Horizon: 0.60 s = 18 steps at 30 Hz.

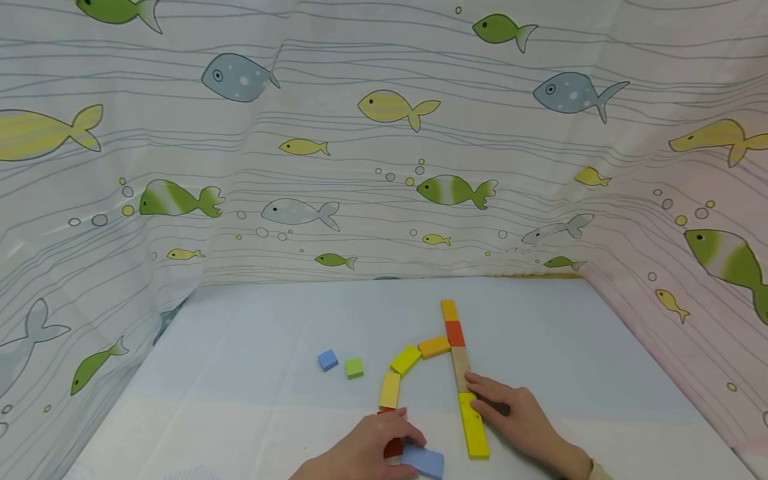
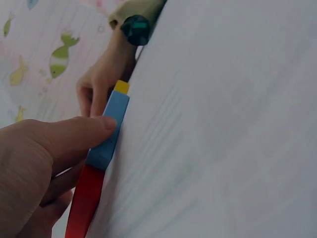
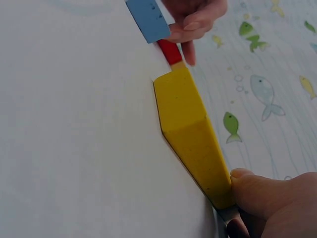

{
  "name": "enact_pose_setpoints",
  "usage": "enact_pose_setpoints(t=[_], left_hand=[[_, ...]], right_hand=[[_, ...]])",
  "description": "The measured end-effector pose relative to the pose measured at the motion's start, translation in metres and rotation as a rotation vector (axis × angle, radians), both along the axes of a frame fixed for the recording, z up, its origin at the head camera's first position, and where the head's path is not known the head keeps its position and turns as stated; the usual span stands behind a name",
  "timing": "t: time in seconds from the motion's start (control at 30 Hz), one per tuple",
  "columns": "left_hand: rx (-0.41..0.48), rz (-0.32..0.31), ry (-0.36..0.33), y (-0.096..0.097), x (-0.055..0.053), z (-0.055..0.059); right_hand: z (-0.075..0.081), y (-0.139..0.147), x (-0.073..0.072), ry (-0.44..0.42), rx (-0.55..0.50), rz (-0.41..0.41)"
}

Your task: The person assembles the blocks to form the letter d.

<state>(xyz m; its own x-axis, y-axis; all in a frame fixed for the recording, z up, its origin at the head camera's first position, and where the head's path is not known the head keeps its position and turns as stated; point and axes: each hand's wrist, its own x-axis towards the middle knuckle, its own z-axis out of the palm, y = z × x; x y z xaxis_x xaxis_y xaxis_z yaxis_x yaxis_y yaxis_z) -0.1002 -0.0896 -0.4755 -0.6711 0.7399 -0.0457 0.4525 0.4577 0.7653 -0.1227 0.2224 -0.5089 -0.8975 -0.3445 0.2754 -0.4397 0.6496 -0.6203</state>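
Near the front of the table my left hand (image 1: 369, 445) pinches a blue block (image 1: 429, 461) between thumb and fingers. That block meets the end of a dark red block (image 1: 393, 448), partly hidden under the same hand. From there a curve of cream (image 1: 390, 390), yellow (image 1: 406, 360) and orange blocks (image 1: 434, 347) runs to a straight row. My right hand (image 1: 521, 415) lies along the row's right side. Its thumb touches the long yellow block (image 3: 190, 139), and a fingertip rests at the bare wood block (image 1: 461, 369).
Beyond the wood block, the row continues with a red-orange block (image 1: 455, 333) and a yellow-orange one (image 1: 449, 310). Left of the curve lie a small blue block (image 1: 327, 360) and a small green block (image 1: 355, 367). A fish-patterned curtain (image 1: 360, 160) surrounds the table's back and sides.
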Motion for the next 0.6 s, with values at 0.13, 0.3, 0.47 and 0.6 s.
enact_pose_setpoints(t=[0.13,0.3,0.47,0.6], left_hand=[[0.02,-0.041,0.095,-0.0004,-0.001,-0.0011],[0.03,-0.034,0.065,-0.0011,0.0005,-0.0008],[0.034,-0.025,0.033,-0.0012,0.0011,-0.0008],[0.033,-0.014,0.005,-0.0011,0.0008,-0.0002]], right_hand=[[-0.0002,0.0003,0.0004,0.005,0.002,0.001],[-0.0018,0.0008,0.0002,0.015,0.005,0.001],[-0.0028,0.0009,0.0,0.023,0.001,0.0],[-0.0029,0.0007,-0.0003,0.027,0.003,-0.001]])
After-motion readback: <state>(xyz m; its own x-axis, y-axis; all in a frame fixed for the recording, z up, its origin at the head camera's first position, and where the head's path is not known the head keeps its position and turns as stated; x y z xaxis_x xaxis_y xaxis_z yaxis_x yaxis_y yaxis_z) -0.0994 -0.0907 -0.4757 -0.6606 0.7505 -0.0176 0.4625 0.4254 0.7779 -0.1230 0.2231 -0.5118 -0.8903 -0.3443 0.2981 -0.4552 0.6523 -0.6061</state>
